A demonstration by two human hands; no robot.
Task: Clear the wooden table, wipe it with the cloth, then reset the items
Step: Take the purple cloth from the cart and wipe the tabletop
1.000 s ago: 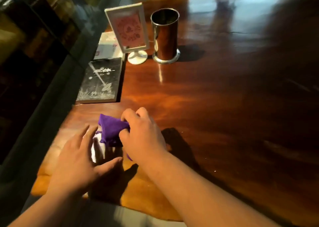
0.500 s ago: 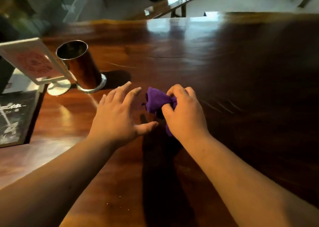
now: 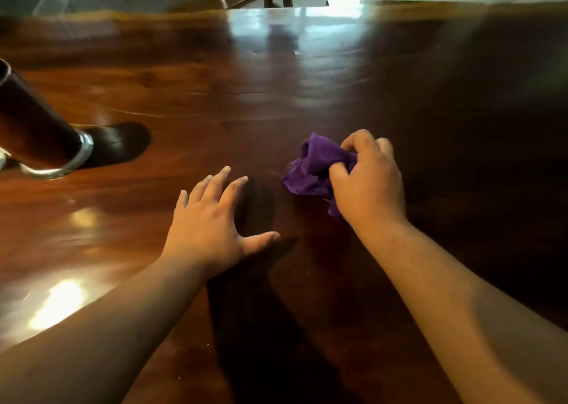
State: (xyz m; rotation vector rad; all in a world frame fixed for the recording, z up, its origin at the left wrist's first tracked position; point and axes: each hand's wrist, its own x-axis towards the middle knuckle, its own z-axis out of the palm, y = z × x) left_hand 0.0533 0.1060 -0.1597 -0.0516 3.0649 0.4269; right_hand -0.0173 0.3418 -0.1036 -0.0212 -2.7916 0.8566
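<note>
Since half a second ago the right hand (image 3: 367,182) has carried the purple cloth (image 3: 313,170) further to the right across the wooden table (image 3: 307,80), and the left hand (image 3: 212,222) has followed it the same way; the metal cup (image 3: 40,136), which stood whole at the upper left before, now shows only at the left edge of the head view, cut off by the frame, and the sign stand and the dark book that lay beside it have gone out of sight.

Largest in view is the table itself, a dark glossy slab filling almost the whole picture, with pale window glare along its far edge and bright patches of reflected light at the near left; both bare forearms reach over it from the bottom of the frame, throwing a dark shadow between them; the cup stands tilted by the wide lens, its bright ringed base on the wood and its shadow falling to the right.

Smaller still, the left hand is spread wide with fingers apart and thumb out, palm down low over the wood, gripping nothing; the right hand is curled closed around the cloth, which lies bunched against the tabletop and spills out to the left of the knuckles, just beside the left fingertips (image 3: 226,170) yet apart from them.
</note>
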